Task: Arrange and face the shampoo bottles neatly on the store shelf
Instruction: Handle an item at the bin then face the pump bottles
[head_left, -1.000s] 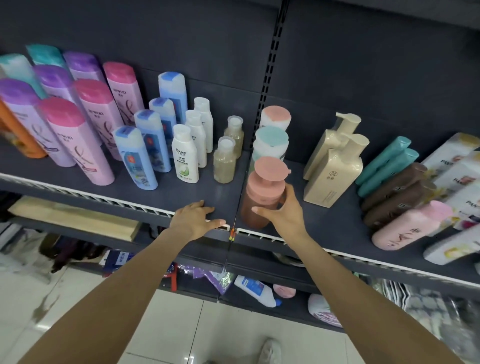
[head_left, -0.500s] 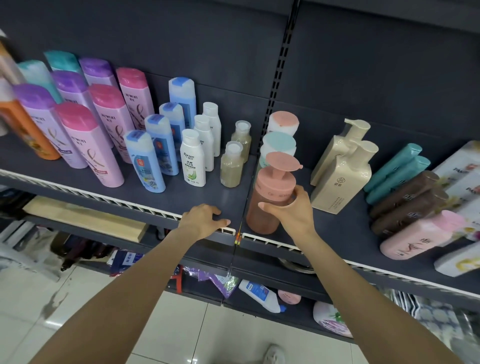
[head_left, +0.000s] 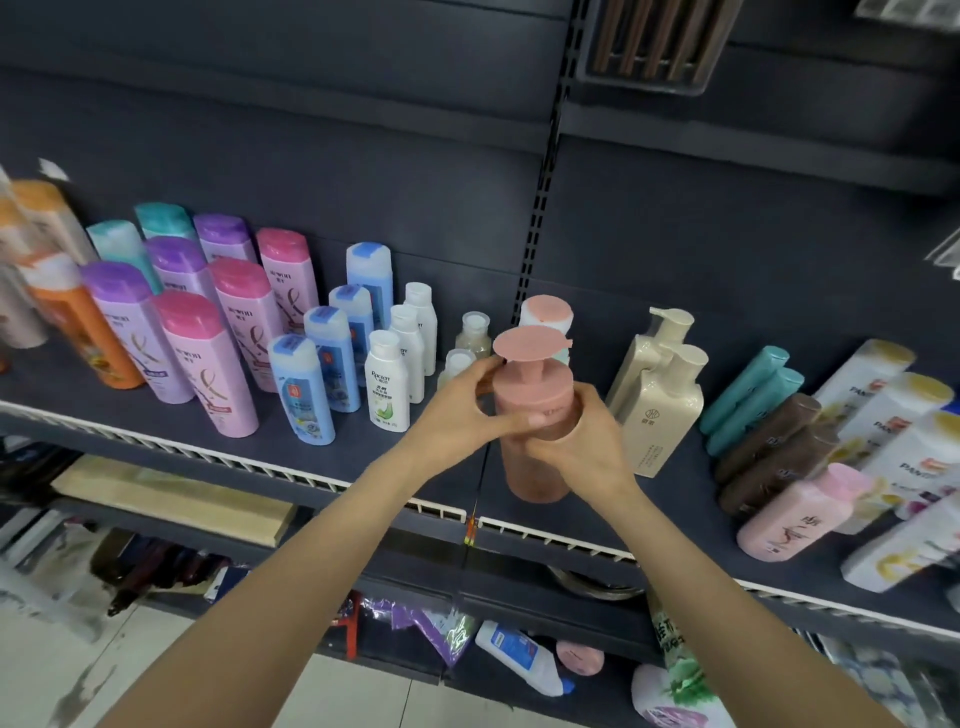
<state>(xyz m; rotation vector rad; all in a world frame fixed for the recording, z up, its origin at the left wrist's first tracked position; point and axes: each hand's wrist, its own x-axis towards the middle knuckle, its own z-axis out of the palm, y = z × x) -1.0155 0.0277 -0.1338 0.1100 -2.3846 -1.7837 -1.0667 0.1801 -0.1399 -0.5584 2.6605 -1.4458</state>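
A: What sits nearest, low in the frame?

B: Two bare forearms rising from the bottom edge toward the middle. Below them is a lower shelf with a white bottle lying on its side.

A: And the hands?

B: Both are on the pink pump bottle at the centre. The left hand curls round its left side, thumb across the front of the body and fingers up near the neck. The right hand wraps it from the right and front, fingers bent round the body. So the bottle sits between the two palms, its round pump top above both hands.

A: Is it standing on the shelf?

B: It is upright, its base low near the front rail of the main shelf; whether it touches the board I cannot tell.

A: What lies beyond?

B: Just right, two cream pump bottles. Left of centre, small white bottles and blue bottles; further left, pink and purple bottles. At the right edge, brown bottles and teal tubes lean back. Behind the held bottle another pink-capped bottle stands against the dark back panel.
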